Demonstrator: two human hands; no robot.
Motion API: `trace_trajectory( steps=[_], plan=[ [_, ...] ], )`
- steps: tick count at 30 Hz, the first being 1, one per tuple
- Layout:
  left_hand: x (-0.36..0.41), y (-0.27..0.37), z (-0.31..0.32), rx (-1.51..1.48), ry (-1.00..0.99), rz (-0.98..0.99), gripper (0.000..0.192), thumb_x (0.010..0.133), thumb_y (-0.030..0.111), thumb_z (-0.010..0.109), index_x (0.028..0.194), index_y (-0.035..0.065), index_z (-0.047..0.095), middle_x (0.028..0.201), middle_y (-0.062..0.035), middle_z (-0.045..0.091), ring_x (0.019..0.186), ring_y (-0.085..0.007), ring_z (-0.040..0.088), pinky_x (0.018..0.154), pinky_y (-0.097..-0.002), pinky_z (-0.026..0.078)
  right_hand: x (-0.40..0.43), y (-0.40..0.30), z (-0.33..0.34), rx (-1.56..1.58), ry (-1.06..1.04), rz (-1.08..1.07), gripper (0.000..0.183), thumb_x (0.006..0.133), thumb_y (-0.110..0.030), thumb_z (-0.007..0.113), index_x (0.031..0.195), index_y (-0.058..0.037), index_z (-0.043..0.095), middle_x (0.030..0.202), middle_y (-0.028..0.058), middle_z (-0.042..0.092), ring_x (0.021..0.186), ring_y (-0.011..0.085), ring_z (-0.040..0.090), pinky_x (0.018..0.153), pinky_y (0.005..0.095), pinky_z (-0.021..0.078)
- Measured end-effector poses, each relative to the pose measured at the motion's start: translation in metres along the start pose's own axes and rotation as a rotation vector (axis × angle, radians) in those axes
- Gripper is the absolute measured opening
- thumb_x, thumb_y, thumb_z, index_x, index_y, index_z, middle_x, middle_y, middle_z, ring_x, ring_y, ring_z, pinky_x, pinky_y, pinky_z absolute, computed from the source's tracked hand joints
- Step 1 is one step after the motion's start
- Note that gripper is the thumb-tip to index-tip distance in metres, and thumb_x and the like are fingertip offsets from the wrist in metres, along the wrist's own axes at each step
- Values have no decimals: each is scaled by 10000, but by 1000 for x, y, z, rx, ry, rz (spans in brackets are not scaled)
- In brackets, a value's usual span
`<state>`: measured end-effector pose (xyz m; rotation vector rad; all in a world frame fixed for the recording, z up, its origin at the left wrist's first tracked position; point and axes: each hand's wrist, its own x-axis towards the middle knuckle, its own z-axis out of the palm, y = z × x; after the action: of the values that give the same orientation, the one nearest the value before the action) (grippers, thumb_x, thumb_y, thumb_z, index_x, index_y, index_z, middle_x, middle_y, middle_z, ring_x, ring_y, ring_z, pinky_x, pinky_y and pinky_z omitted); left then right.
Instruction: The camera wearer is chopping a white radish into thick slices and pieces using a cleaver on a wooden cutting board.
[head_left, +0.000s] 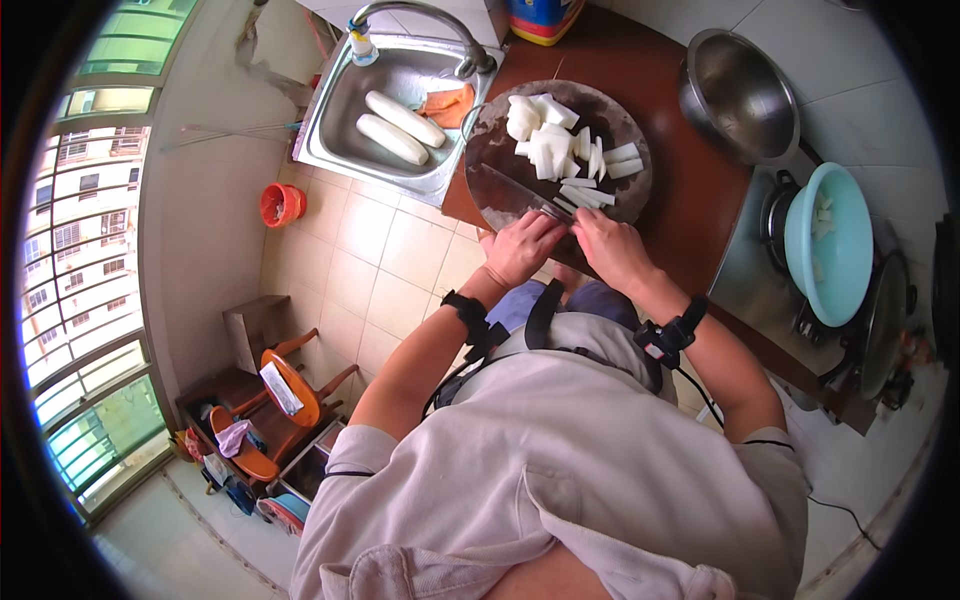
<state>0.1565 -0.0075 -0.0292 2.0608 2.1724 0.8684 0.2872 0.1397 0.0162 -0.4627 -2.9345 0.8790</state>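
A round cutting board (637, 139) lies on the brown counter before me, with peeled white radish pieces (551, 146) heaped on its far half. Thin cut sticks of radish (589, 196) rest nearer my hands. A wide knife blade (514, 187) slants over the board's near left part. At the blade's near end, my right hand (611, 244) is closed around the knife, its handle hidden by the fingers. My left hand (525, 247) is bent beside it, fingertips at the blade; whether they pinch something cannot be made out.
Two peeled white radishes (401, 127) and an orange cloth (450, 105) lie in the steel sink (345, 161) at left. To the right are a steel bowl (739, 97) and a light-blue basin (832, 292) holding white pieces, over the stove. A red bucket (283, 205) stands on the floor.
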Motion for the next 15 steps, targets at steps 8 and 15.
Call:
trace_trajectory(
  steps=[8, 15],
  plan=[
    [31, -5, 6, -26, -36, -37, 257, 760, 114, 609, 1012, 113, 662, 1000, -22, 589, 963, -215, 577, 715, -316, 548, -4, 21, -38, 437, 190, 97, 183, 901, -148, 629, 866, 8, 540, 828, 209, 647, 788, 432, 616, 618, 456, 497],
    [64, 7, -1, -57, 27, -45, 216, 770, 120, 626, 984, 112, 652, 962, -29, 597, 914, -228, 582, 726, -340, 521, -13, 36, -65, 427, 378, 193, 208, 927, -177, 625, 896, 19, 562, 860, 223, 666, 829, 400, 657, 664, 407, 519]
  ],
)
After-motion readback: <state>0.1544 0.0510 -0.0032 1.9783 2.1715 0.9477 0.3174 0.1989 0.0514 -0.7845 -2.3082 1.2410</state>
